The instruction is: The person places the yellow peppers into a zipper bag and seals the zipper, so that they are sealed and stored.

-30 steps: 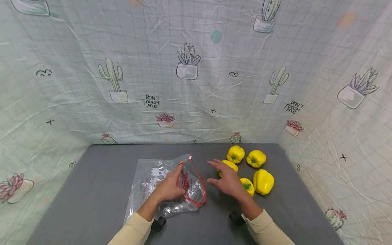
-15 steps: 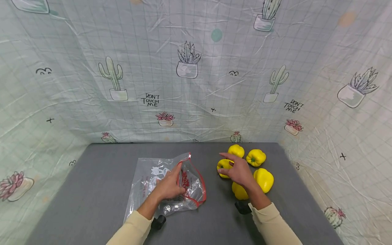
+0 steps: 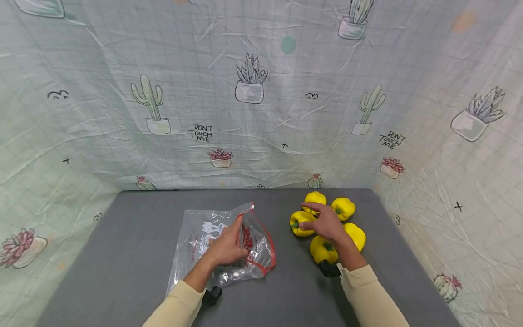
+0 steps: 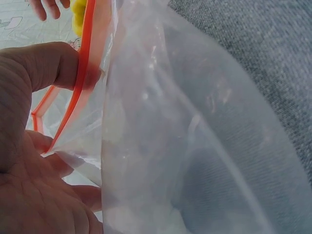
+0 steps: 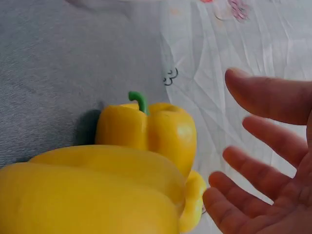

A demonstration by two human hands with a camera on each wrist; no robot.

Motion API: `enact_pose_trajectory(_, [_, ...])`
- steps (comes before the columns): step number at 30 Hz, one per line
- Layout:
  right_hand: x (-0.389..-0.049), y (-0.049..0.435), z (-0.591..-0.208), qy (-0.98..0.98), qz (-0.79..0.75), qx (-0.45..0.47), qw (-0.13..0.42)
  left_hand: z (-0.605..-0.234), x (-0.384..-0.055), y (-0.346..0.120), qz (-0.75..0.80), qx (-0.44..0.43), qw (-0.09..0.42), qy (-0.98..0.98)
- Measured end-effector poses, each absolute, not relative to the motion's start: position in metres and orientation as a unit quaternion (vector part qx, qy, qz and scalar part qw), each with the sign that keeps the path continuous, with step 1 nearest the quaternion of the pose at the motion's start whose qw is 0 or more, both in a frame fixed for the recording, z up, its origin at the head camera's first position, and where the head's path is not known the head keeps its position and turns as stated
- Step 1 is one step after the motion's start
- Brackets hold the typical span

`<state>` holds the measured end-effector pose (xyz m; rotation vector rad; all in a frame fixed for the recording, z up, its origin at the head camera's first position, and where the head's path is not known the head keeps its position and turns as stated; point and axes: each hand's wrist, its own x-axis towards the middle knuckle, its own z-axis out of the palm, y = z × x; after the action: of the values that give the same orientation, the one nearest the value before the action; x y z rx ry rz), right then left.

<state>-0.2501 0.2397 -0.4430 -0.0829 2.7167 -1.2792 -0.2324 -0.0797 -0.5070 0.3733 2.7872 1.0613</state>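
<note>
My left hand [image 3: 226, 247] is at the mouth of a clear plastic zip bag [image 3: 184, 261] lying on the table. Its thumb and forefinger are spread apart at the red zip edge [image 3: 273, 256], and the mouth gapes toward the right. In the left wrist view, a fingertip shows through the film behind the orange-red strip [image 4: 84, 53]. My right hand [image 3: 330, 227] hovers over several yellow bell peppers, thumb apart from the fingers and nothing held. Its thumb overlaps a pepper [image 3: 299, 223] in the head view. In the right wrist view, a green-stemmed pepper [image 5: 170, 131] stands left of the fingers.
Other yellow peppers sit close by: one at the back [image 3: 316, 196], one at the back right [image 3: 345, 208], one at right [image 3: 357, 234] and one in front [image 3: 320, 249]. Behind the grey table [image 3: 122, 254] hangs a cactus-print cloth [image 3: 261, 122]. Each wrist carries a black camera [image 3: 212, 296].
My right hand has moved rightward, away from the bag and in over the peppers. The left hand and the bag have stayed put.
</note>
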Motion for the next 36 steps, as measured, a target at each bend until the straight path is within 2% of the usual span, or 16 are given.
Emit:
enact_pose_trajectory(8, [-0.261,0.247,-0.448,0.894,-0.424,-0.008,0.143,-0.506,-0.230,-0.080,0.353,0.120,0.065,0.926])
enact_pose_trajectory(14, [-0.266,0.250,-0.454,0.904,-0.392,-0.018,0.170,-0.507,-0.229,-0.079,0.358,0.115,0.072,0.924])
enact_pose_trajectory(29, [-0.278,0.251,-0.457,0.925,-0.336,-0.036,0.175,-0.508,-0.229,-0.079,0.369,0.115,0.066,0.920])
enact_pose_trajectory(36, [-0.280,0.253,-0.458,0.935,-0.321,-0.023,0.150,-0.507,-0.230,-0.078,0.376,0.116,0.065,0.917])
